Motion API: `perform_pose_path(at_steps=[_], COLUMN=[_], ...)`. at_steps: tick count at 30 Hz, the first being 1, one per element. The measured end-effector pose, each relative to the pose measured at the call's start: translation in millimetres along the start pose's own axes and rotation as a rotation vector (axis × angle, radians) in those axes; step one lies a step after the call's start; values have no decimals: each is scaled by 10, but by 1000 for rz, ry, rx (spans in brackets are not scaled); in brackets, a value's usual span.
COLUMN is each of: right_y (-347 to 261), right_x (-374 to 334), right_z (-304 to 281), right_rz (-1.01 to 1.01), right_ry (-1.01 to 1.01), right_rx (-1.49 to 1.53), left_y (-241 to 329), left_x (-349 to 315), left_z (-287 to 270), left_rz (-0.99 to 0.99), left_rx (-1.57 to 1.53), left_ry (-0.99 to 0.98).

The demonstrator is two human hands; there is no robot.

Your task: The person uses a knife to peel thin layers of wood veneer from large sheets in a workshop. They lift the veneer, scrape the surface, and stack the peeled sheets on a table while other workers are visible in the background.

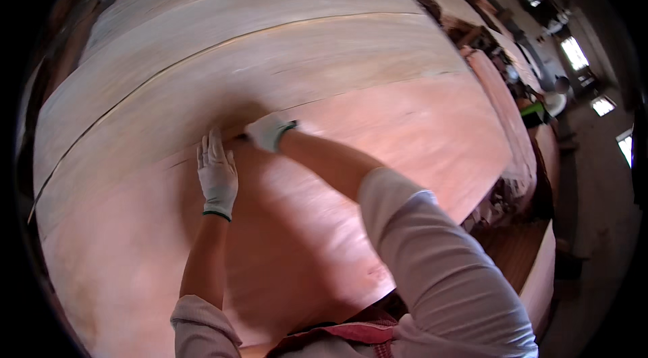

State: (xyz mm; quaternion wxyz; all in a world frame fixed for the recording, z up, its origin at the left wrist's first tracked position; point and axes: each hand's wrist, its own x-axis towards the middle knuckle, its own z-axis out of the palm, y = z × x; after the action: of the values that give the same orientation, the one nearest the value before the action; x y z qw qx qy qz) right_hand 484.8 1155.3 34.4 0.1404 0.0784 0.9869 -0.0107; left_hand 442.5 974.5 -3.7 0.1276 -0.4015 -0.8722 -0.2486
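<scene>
Broad, thin sheets of pale wood veneer (378,128) lie before me, with a pinkish near sheet meeting a paler one along a thin seam. My left hand (218,179), in a white glove with a green cuff, rests flat on the wood at this seam, fingers stretched forward. Just to its right, my right hand (268,132), also gloved, is closed low over the same seam. A small dark tip (241,136) shows at its fingers; the thing it belongs to is mostly hidden and blurred.
Farther off, a long dark gap (172,67) runs between sheets. Stacked boards and scraps (482,40) crowd the right side, near a green object (533,113). A ribbed brown stack (516,250) stands at the lower right. Bright windows (574,53) are beyond.
</scene>
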Motion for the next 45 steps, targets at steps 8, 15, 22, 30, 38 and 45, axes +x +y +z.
perform_pose_path(at_steps=[8, 15, 22, 30, 38, 45], right_y=[2195, 3552, 4928, 6830, 9509, 11971], right_x=[-860, -1295, -1818, -2564, -3519, -5314], right_z=[438, 384, 555, 735, 1063, 1915], right_rz=[-27, -58, -111, -17, 22, 425], right_ry=[55, -40, -40, -56, -81, -132], right_rx=[-38, -100, -196, -60, -15, -103], left_y=[1004, 2220, 4503, 5937, 6761, 6908], left_x=[364, 495, 932, 1416, 1611, 1794], left_z=[626, 1461, 2586, 3396, 3726, 3706], left_rz=[-30, 11, -57, -86, -43, -50], left_rx=[-49, 192, 177, 68, 207, 144], left_ry=[-56, -205, -195, -98, -230, -285])
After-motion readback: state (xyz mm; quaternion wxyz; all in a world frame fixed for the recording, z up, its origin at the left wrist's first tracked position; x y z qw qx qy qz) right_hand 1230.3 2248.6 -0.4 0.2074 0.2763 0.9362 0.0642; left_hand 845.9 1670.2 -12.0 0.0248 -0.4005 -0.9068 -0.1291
